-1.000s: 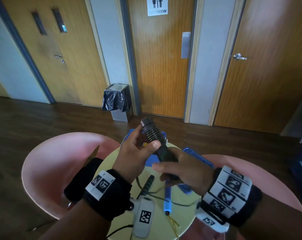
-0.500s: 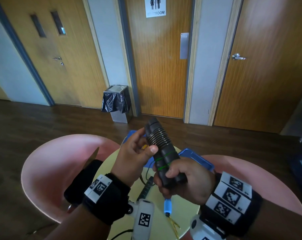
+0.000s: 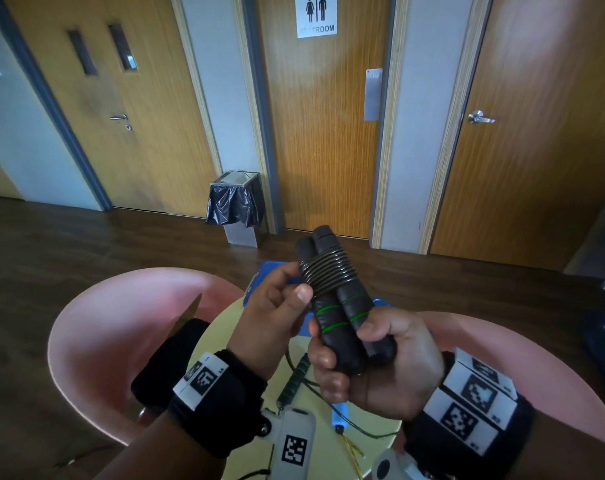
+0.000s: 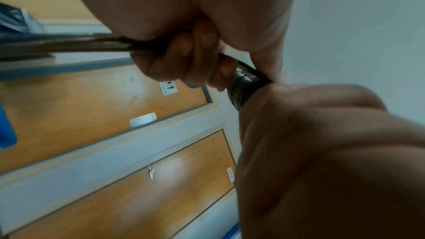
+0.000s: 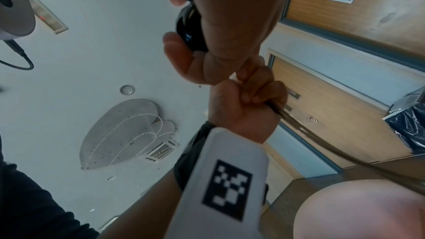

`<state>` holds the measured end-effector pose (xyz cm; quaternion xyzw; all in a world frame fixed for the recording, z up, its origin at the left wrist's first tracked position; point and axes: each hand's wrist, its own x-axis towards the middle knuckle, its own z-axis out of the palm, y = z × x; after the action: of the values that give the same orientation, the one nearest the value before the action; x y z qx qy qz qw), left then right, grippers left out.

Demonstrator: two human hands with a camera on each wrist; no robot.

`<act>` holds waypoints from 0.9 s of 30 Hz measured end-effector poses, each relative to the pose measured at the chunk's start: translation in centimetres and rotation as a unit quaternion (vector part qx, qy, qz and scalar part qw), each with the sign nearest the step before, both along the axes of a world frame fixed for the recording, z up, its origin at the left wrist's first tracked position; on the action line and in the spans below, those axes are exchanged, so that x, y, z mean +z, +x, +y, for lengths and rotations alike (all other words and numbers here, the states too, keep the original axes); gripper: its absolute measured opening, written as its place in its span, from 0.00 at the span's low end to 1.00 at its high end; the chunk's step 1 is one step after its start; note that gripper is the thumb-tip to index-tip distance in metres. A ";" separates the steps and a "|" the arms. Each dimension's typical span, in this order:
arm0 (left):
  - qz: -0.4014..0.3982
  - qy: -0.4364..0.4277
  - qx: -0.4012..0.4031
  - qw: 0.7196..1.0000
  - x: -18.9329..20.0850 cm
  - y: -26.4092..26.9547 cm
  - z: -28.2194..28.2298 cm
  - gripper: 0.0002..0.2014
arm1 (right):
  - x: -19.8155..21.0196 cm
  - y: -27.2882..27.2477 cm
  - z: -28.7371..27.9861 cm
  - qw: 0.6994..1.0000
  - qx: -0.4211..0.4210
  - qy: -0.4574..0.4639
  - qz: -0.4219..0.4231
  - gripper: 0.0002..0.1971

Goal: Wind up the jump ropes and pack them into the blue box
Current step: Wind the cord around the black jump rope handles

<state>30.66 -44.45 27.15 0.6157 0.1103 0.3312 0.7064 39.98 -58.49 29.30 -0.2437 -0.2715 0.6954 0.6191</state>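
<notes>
While both black handles (image 3: 342, 306) of one jump rope sit side by side, tilted up and away from the person, their cord (image 3: 327, 271) is coiled tight around the upper half. Right hand (image 3: 380, 365) has fingers curled around the lower ends of the pair, firm grasp. Left hand (image 3: 277, 310) is curled too, thumb tip against the coil's lower edge, fingers pinching the loose run of cord; left wrist view shows that cord (image 4: 69, 44) passing through the closed fingers. All of this is held in the air above the round yellow table (image 3: 231, 341). Blue box (image 3: 259, 278) is on the table behind the hands, mostly hidden. Another dark-handled rope (image 3: 294, 382) and a blue handle (image 3: 339, 415) lie on the table below the hands. Pink chairs (image 3: 114, 341) either side; wooden doors (image 3: 322, 133) and a bin (image 3: 237, 206) beyond.
</notes>
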 end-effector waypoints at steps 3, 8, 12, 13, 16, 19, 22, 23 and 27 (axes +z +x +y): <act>-0.017 -0.045 -0.025 0.999 -0.3 0.0 -0.9 0.37 | 0.2 -0.5 0.2 1.000 -0.002 0.015 0.018 0.24; -0.022 -0.103 -0.118 0.987 -0.2 -1.3 -1.1 0.28 | 0.0 -1.4 1.1 0.999 -0.020 0.027 0.004 0.24; -0.005 -0.096 -0.124 0.988 -0.7 -2.9 0.5 0.28 | -0.5 -2.4 2.4 0.996 -0.070 0.013 -0.057 0.23; -0.003 -0.080 -0.114 0.990 -0.8 -3.4 1.1 0.27 | -0.5 -2.9 2.7 0.995 -0.072 0.009 -0.064 0.23; 0.020 -0.011 -0.075 0.997 -0.3 -4.9 3.0 0.26 | -0.1 -4.6 4.0 0.998 -0.049 0.000 -0.034 0.22; 0.008 0.016 -0.066 0.998 0.5 -6.5 4.5 0.22 | 0.7 -6.8 5.8 0.999 -0.003 0.008 0.046 0.22; 0.021 -0.032 -0.105 0.994 1.5 -8.1 6.1 0.36 | 1.6 -9.5 8.2 0.994 0.044 0.045 0.093 0.22; 0.025 -0.053 -0.126 0.990 1.9 -8.8 6.5 0.43 | 1.7 -10.3 9.0 0.991 0.058 0.057 0.107 0.22; -0.015 -0.082 -0.142 0.986 2.9 -11.0 8.9 0.41 | 1.9 -12.3 11.5 0.994 0.060 0.054 0.067 0.24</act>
<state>19.62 -35.52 30.07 0.5604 0.0380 0.2269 0.7956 27.63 -46.94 31.21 -0.1456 -0.2808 0.7305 0.6053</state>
